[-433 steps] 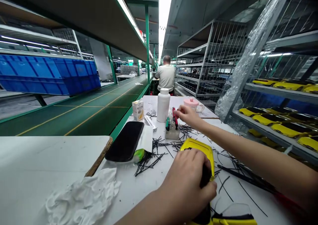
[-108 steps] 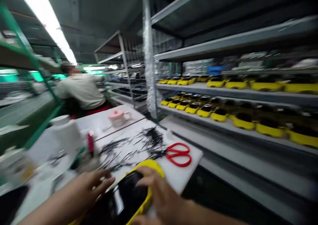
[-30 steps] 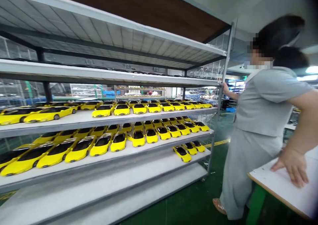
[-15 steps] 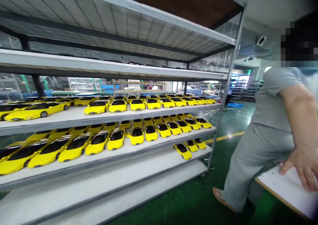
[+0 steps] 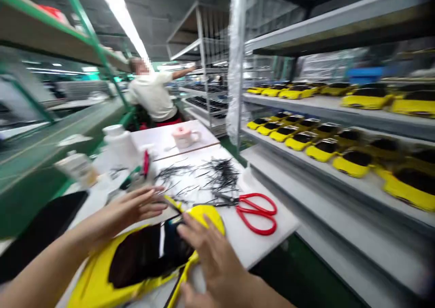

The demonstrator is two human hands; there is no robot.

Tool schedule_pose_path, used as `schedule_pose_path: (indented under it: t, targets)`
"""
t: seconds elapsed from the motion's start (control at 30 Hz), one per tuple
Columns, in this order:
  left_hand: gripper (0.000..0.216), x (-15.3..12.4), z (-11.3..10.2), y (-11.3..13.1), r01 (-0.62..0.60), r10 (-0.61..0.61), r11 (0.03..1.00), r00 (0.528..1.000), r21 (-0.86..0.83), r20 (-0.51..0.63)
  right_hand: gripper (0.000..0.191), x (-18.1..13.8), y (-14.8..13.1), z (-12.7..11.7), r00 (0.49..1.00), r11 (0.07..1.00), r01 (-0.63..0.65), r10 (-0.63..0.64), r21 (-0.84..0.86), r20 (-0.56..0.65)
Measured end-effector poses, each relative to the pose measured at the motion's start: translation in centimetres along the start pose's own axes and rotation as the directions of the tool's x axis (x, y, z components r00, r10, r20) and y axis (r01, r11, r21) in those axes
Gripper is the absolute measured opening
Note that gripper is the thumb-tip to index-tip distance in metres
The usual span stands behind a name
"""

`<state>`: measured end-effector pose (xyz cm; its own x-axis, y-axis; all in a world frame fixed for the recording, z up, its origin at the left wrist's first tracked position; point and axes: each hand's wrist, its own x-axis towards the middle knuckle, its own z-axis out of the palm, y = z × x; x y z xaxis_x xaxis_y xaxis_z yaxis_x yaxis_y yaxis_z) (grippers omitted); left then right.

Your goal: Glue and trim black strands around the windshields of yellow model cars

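Observation:
A yellow model car (image 5: 146,258) with dark windows lies on the white worktop in front of me. Its side doors stand out from the body, one on each side. My left hand (image 5: 139,206) reaches over the far side, fingers stretched out, close to one door. Over the near front of the car, my right hand (image 5: 212,256) has its fingers spread by the windscreen and bonnet; whether it presses on the car I cannot tell. Scissors with red handles (image 5: 242,200) lie to the right of the car. Thin black strips (image 5: 222,174) are scattered beyond it.
A pink mug (image 5: 181,137), a white bottle (image 5: 119,147) and a smaller bottle (image 5: 78,167) stand on the worktop. At right, a rack (image 5: 272,156) holds rows of yellow model cars. Further off, a person in a white shirt (image 5: 152,95) stretches out an arm.
The view has swung from the rack and a person in grey to the worktop. Both my hands and the model car have come into view.

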<state>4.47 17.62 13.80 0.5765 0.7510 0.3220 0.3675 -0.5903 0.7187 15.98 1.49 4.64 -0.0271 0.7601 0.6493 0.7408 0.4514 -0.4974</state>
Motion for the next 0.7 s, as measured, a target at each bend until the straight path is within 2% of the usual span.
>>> schedule_pose_path:
  t: [0.1, 0.13, 0.2, 0.23, 0.3, 0.4, 0.53, 0.63, 0.7]
  targets:
    - [0.056, -3.7, -5.4, -1.0, 0.188, -0.188, 0.982, 0.966, 0.017, 0.177, 0.089, -1.0, -0.4, -1.7, 1.0, 1.0, 0.004, -0.003, 0.017, -0.019]
    - [0.058, -5.2, -6.5, -1.2, 0.212, -0.216, 0.976, 0.96, 0.046, 0.178, 0.078, -1.3, -0.3, -2.6, 1.0, 1.0, 0.001, -0.001, -0.003, -0.021]
    - [0.063, -8.3, -7.4, -1.4, 0.198, -0.216, 0.967, 0.971, 0.161, 0.105, 0.049, -1.9, 0.3, -4.5, 0.997, 0.994, -0.053, 0.048, -0.095, -0.059]
    - [0.065, -9.9, -7.2, -1.5, 0.177, -0.193, 0.956, 0.98, 0.235, 0.046, 0.035, -2.1, 0.9, -5.5, 0.992, 0.988, -0.1, 0.089, -0.119, -0.094]
    - [0.07, -12.8, -5.9, -1.9, 0.192, -0.191, 0.935, 0.981, 0.299, -0.032, 0.021, -2.1, 2.8, -7.0, 0.987, 0.978, -0.146, 0.133, -0.15, -0.092]
    - [0.072, -15.4, -2.9, -2.4, 0.195, -0.166, 0.914, 0.98, 0.356, -0.111, 0.022, -0.8, 5.9, -8.6, 0.99, 0.96, -0.132, 0.141, -0.248, 0.017]
    - [0.076, -15.5, -0.2, -2.3, 0.145, -0.032, 0.872, 0.97, 0.467, -0.241, 0.026, 1.3, 7.9, -9.0, 0.959, 0.926, -0.059, 0.156, -0.374, 0.235]
    - [0.077, -15.0, 0.3, -2.1, 0.15, -0.016, 0.859, 0.963, 0.489, -0.267, 0.025, 2.1, 8.3, -8.8, 0.927, 0.905, -0.025, 0.181, -0.426, 0.329]
    - [0.075, -14.9, 0.2, -2.0, 0.151, -0.019, 0.861, 0.964, 0.485, -0.265, 0.021, 2.3, 8.6, -9.1, 0.919, 0.893, -0.012, 0.187, -0.449, 0.346]
